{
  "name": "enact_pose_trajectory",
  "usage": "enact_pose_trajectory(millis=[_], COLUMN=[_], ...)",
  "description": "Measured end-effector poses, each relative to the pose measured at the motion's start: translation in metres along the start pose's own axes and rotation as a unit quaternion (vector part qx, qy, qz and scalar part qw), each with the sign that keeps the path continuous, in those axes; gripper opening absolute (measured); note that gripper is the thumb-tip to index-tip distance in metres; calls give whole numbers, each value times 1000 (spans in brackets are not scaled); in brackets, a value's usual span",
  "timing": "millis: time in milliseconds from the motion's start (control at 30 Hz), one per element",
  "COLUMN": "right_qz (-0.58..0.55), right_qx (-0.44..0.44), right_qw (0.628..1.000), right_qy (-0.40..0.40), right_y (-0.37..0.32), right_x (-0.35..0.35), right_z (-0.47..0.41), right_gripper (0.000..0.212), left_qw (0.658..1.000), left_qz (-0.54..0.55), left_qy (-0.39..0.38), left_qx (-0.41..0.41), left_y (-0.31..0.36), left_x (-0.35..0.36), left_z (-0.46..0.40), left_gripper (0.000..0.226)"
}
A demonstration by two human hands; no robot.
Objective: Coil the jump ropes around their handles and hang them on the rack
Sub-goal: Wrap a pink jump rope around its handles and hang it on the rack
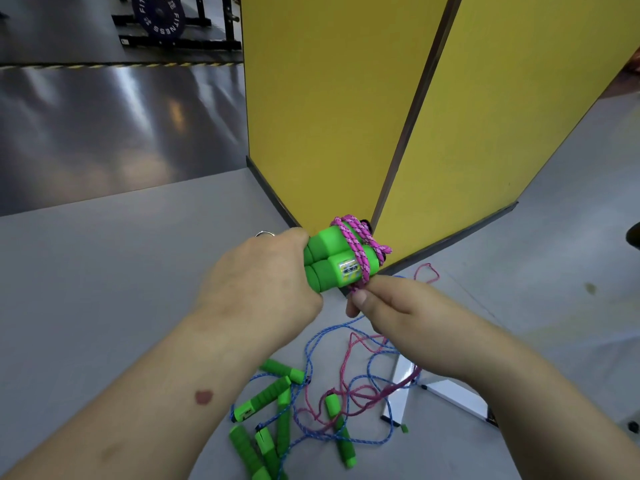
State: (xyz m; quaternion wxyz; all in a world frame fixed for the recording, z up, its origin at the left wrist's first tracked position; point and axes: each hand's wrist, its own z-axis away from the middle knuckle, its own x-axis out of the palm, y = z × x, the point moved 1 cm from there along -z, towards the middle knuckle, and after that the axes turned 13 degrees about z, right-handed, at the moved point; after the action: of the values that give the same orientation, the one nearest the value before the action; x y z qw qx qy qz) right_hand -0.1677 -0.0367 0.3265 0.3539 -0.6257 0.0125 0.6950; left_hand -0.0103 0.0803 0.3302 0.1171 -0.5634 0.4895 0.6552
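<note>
Above the grey floor, close to the bottom corner of a yellow partition, a person holds a pair of green handles laid side by side. Left hand: fingers curled round the butt ends of the handles, gripping both together; a ring shows at the top of that hand. One handle carries a small counter window facing up.

Pink rope: several turns already wound round the far ends of the handles, crossing over each other. Right hand: thumb and fingers closed in a pinch on the pink rope just beneath the handles, touching the lowest turn. From that pinch the rope drops to the floor, slack.

On the floor below the hands lies a tangled heap: more green handles, a blue rope and loose pink loops, all crossing one another; which rope belongs to which handle cannot be told. Just right of the heap, a white metal foot rests on the floor, with rope lying across it.

Far top left, past a yellow-black striped line, a dark weight plate stands in a black rack, well apart from the person.
</note>
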Motion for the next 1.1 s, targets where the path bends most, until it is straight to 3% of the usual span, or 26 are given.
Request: enact_pose_trajectory(millis=[167,367,567,767,1000,1100], right_qz=[70,35,-45,-149,-255,-340], right_qx=[-51,-64,-74,-65,-51,-46], right_qw=[996,997,994,982,962,936], right_qy=[-7,14,64,98,80,78], right_y=[-14,-14,-12,-3,17,23], right_x=[-10,-23,-30,-31,-25,-21], right_z=[8,14,13,8,-1,-4], right_gripper=[30,29,13,30,24,27], left_qw=[1000,997,990,977,964,963], left_qz=[-20,-51,-91,-130,-109,-77], left_qy=[-4,-63,-102,-115,-117,-114], left_qx=[-14,14,41,127,211,234], left_y=[-3,0,5,18,22,24], left_x=[4,4,5,1,2,4], left_z=[0,4,11,17,20,20], left_gripper=[19,22,24,33,31,37])
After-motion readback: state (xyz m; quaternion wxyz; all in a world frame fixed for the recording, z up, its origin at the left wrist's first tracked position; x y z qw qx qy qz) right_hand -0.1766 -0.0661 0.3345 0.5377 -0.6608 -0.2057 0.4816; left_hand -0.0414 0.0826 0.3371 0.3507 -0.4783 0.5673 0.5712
